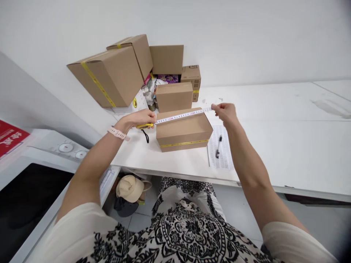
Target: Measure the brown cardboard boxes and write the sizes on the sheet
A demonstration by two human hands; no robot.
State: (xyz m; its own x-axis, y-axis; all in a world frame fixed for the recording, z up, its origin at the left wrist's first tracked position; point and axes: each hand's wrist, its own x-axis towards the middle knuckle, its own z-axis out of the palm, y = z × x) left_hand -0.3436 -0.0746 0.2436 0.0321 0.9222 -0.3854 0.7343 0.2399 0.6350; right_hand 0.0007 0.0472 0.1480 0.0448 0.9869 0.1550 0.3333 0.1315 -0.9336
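Observation:
A cardboard box [183, 131] with a yellow tape strip low on its front side stands on the white table. Over its top stretches the white blade of a tape measure [181, 116], running from left to right. My left hand [142, 118] is closed on the yellow case of the tape measure, just past the box's left edge, and a black wrist strap hangs from it. At the blade's other end, beyond the box's right edge, my right hand [226, 111] pinches the tip. Right of the box lie a printed sheet [225, 157] and a black pen [218, 147] on it.
Larger cardboard boxes [120, 73] stand at the back left by the wall. Another box [174, 96] sits directly behind the measured one, near a small carton [191, 80] and assorted packages. A white appliance [68, 149] is at left; caps [130, 189] lie below the table [287, 146].

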